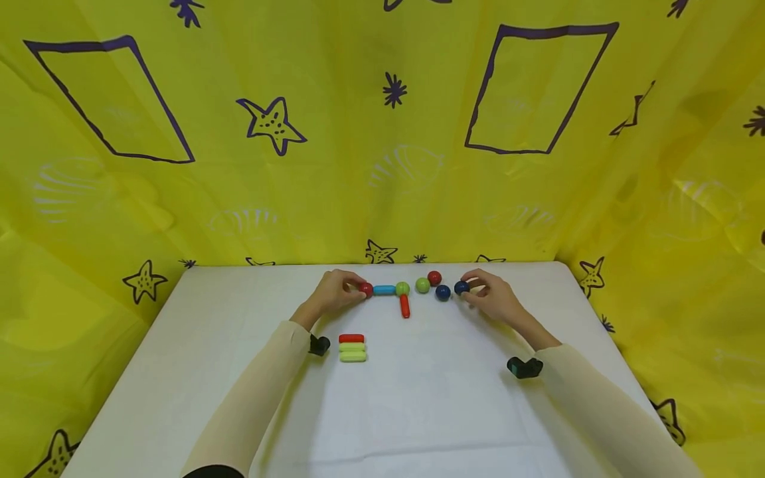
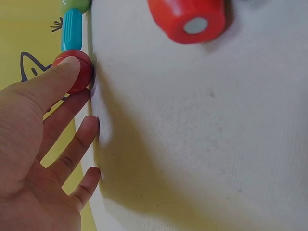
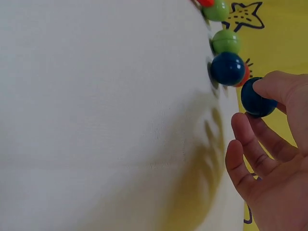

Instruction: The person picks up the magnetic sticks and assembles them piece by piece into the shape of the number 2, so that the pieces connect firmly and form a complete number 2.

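My left hand (image 1: 337,291) pinches a red ball (image 2: 81,77) between thumb and forefinger, its other fingers spread. That ball meets one end of a light-blue rod (image 1: 384,290), whose other end meets a green ball (image 1: 403,289). From the green ball a red rod (image 1: 405,307) points toward the front of the table. Over on the right, my right hand (image 1: 493,299) pinches a dark-blue ball (image 3: 257,97) with thumb and fingertips. Just left of it sits a second dark-blue ball (image 1: 443,293), beside a loose green ball (image 1: 422,285) and another red ball (image 1: 434,277).
Nearer the front, one red rod (image 1: 351,338) and two yellow-green rods (image 1: 352,352) lie side by side, right of the left wrist. The white table (image 1: 430,405) ends at a yellow patterned curtain (image 1: 335,192) behind and at the sides.
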{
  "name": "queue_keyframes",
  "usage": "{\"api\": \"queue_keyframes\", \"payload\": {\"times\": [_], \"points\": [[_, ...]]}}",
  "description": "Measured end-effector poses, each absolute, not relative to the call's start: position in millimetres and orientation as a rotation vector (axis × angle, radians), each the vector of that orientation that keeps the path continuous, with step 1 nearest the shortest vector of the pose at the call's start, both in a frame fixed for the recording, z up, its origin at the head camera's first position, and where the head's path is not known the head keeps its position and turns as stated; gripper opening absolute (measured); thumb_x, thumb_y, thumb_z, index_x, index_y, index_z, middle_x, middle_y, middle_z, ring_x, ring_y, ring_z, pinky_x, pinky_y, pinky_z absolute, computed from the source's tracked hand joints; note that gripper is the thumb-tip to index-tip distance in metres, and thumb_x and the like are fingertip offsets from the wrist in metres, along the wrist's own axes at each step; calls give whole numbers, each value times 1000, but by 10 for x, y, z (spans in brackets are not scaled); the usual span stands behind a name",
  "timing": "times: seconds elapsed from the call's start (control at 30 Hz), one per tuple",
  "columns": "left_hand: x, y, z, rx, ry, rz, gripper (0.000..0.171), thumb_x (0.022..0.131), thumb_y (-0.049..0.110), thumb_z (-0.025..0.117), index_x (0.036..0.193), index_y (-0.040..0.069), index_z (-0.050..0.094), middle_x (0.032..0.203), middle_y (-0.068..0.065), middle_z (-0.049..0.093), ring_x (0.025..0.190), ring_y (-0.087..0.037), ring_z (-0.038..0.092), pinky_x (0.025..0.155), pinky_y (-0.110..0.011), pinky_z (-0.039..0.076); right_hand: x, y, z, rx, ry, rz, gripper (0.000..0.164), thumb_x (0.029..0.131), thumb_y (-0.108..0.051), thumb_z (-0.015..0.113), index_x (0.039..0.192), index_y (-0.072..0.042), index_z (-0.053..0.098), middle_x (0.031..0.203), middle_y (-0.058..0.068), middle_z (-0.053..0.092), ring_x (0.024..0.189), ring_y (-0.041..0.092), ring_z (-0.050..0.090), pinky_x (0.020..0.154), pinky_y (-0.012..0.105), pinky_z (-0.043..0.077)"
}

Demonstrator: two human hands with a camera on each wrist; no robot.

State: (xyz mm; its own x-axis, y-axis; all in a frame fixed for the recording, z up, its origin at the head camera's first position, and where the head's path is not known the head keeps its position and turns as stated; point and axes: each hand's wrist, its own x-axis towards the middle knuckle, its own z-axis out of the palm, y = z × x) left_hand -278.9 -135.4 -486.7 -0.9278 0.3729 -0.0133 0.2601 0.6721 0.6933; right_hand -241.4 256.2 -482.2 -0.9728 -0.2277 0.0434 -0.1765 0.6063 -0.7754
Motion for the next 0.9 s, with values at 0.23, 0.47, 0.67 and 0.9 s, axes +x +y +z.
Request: {"api": "queue_keyframes", "payload": {"times": [0.23,0.47,0.67,0.9], "points": [[-2800,-1370,-4879,548,2732,1095,28,91,18,80,118,9,77,109,-5,76,94,-22,59,84,-34,50,-2215,2534,-4743,-388,2656,-1411,33,95,-13,75,126,-10,65,116,22,70,82,30,70,64,33,54],[-2814,-1369,-4865,565,2736,1087,29,92,18,80,118,8,77,109,-5,76,94,-23,60,84,-35,51,-2069,2440,-4763,-409,2538,-1474,34,95,-14,74,127,-7,65,115,20,70,82,32,69,62,31,54],[-2814,-1362,-4863,547,2732,1087,29,91,18,80,119,8,77,110,-5,76,96,-24,60,86,-35,51,-2008,2286,-4802,-403,2527,-1444,33,94,-17,76,125,-8,67,109,16,70,79,25,69,61,31,53],[-2800,-1353,-4871,537,2727,1100,29,91,17,80,119,8,77,111,-6,76,96,-24,60,86,-36,51,-1981,2078,-4856,-457,2593,-1374,32,92,-18,78,122,-10,69,102,10,71,75,18,66,62,29,54]]}}
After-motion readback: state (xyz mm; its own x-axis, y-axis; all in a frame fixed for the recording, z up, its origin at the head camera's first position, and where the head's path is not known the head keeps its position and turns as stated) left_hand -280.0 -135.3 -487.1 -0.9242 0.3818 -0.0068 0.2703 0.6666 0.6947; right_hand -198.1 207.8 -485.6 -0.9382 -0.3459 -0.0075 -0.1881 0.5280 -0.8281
